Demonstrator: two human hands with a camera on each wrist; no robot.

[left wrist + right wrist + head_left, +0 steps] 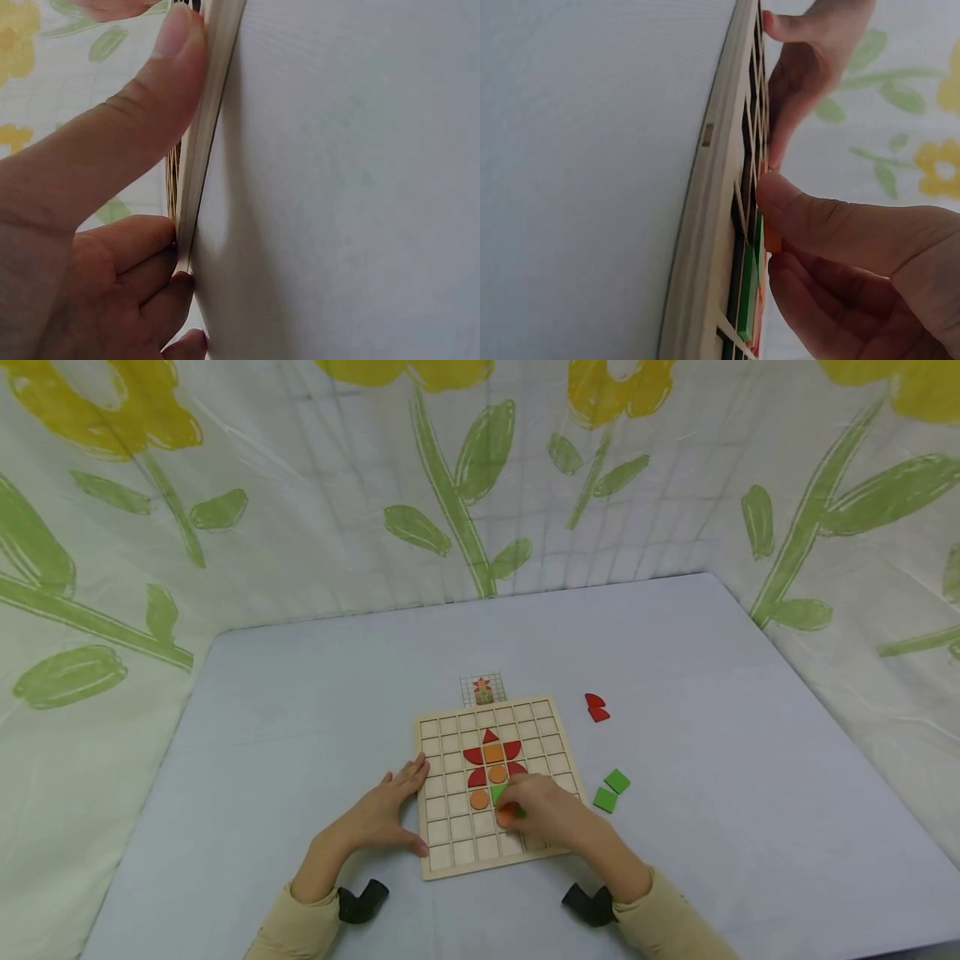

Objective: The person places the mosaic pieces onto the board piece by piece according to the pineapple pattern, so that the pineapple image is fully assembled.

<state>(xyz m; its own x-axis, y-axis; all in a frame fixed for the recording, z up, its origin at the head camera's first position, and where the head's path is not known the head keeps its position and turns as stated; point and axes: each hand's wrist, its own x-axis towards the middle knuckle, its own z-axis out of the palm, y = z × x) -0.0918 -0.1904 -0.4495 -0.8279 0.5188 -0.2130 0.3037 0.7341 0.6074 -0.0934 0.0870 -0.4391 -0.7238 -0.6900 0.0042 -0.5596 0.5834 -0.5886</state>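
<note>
A wooden grid board [442,828] lies on the table with a pattern of red, orange and green pieces in its cells. My left hand [386,814] rests along the board's left edge, thumb and fingertips spread apart against the rim; the thumb [169,67] shows close up in the left wrist view. Over the lower middle cells, my right hand [546,810] pinches an orange round piece [506,815] between thumb and fingers. A green square [498,793] sits just above that piece, and another orange disc [479,799] lies in a cell to the left. The right fingers partly cover the pattern.
A small pattern card [467,692] lies behind the board's far edge. Two red quarter-circle pieces [597,714] and two loose green squares [605,799] lie on the table to the right. A flower-printed curtain [337,543] hangs behind the table.
</note>
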